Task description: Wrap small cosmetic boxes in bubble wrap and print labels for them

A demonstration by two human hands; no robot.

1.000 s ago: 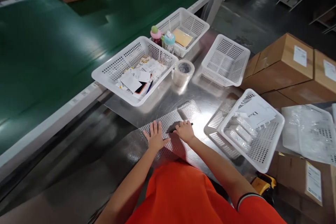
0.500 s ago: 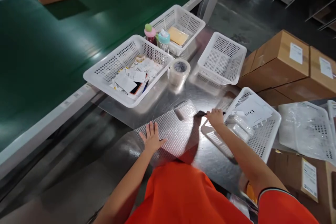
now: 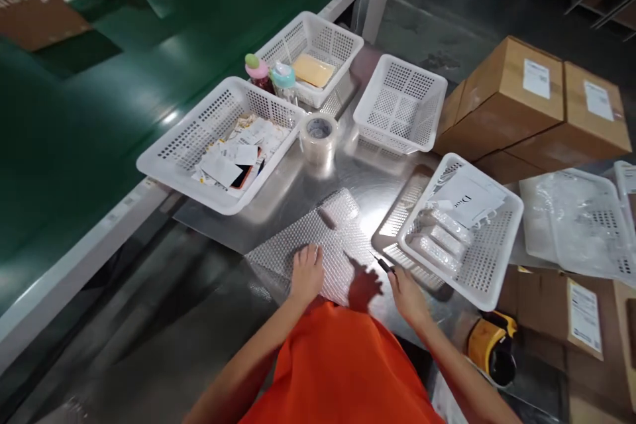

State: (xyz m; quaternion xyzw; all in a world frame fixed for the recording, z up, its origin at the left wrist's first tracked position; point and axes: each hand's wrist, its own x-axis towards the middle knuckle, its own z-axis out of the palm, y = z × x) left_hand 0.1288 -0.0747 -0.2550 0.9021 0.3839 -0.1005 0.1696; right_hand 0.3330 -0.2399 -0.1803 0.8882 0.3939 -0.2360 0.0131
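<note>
A sheet of bubble wrap (image 3: 318, 238) lies on the shiny metal table (image 3: 318, 179), with a small wrapped item (image 3: 338, 209) at its far end. My left hand (image 3: 307, 273) lies flat on the sheet's near edge, fingers spread. My right hand (image 3: 407, 291) is to the right of the sheet, closed on a thin dark tool (image 3: 383, 264) whose tip points toward the sheet. Just right of that hand stands a white basket (image 3: 489, 262) holding wrapped packets and a white paper bag.
A tape roll (image 3: 318, 136) stands behind the sheet. Further baskets: one with papers (image 3: 169, 159), one with a yellow pad (image 3: 342, 46), one empty (image 3: 400, 103). Two small bottles (image 3: 271, 73), cardboard boxes (image 3: 527, 106), a green conveyor (image 3: 99, 79), a yellow device (image 3: 489, 344).
My right hand, with the dark tool, has drawn back from beside the basket toward me. My left hand has slid slightly right along the sheet. The camera has shifted.
</note>
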